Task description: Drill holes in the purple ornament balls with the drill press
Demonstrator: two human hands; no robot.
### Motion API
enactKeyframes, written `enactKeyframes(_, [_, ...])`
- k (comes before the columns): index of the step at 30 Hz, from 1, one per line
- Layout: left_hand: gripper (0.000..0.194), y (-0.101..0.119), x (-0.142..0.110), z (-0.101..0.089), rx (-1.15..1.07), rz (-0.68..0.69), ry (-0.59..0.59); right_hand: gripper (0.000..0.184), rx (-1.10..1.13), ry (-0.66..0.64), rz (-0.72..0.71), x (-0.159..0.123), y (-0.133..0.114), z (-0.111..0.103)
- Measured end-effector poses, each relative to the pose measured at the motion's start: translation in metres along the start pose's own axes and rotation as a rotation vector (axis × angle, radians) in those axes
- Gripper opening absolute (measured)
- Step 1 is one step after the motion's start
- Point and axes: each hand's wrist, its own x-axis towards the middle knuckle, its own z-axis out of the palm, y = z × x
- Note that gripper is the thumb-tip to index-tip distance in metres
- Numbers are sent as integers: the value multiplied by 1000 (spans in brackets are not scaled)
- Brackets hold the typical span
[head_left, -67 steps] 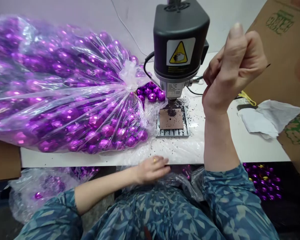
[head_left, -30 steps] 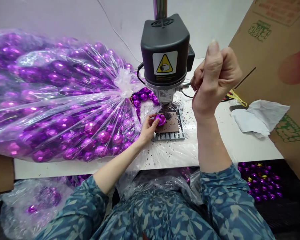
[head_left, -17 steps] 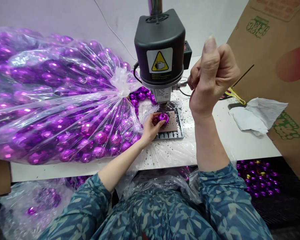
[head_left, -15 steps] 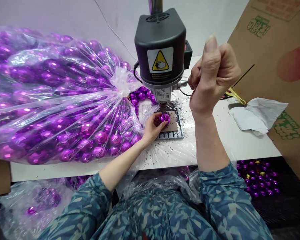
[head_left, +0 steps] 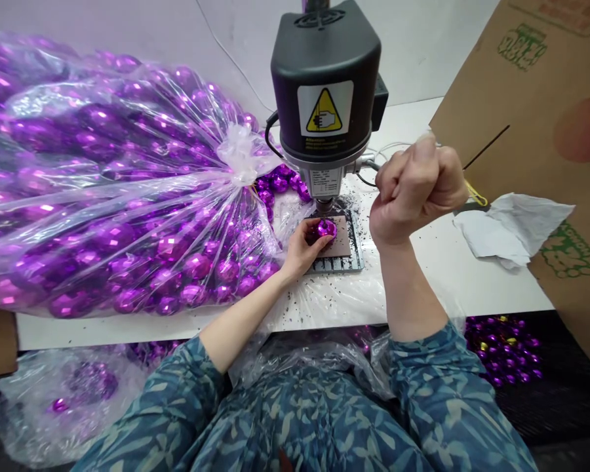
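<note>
A black bench drill press [head_left: 327,85] with a yellow warning sticker stands in front of me. Under its chuck [head_left: 325,206], a shiny purple faceted ball [head_left: 327,229] rests on a brown board [head_left: 341,246] over the slotted metal base [head_left: 341,263]. The fingers and thumb of my left hand [head_left: 302,248] pinch that ball from its left side. My right hand [head_left: 417,187] is a raised fist to the right of the drill head, closed around the feed lever. Most of the lever is hidden by the fist. Whether the bit touches the ball is hard to make out.
A large tied clear bag of purple balls [head_left: 128,196] fills the table's left side. Dark shavings lie around the base. White paper [head_left: 506,226] and a big cardboard box [head_left: 535,131] are at right. More purple balls [head_left: 504,351] sit below the table's edge.
My right fist has come down and tilted forward. My left hand keeps its pinch on the ball at the base. The view has shifted slightly, with the drill head now appearing larger.
</note>
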Motion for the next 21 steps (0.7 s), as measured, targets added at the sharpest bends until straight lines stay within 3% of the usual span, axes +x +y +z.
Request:
enactKeyframes(14, [41,4,-1,0,12,8,4,68,19,55,-131,-26,28,-21])
enactKeyframes(17, [41,3,0,1,14,22,11,68,-22,78,-80,-12,16,-9])
enactKeyframes(21, [36,7,-2,1,47,53,41,62,-82,-22,71,29,3,19])
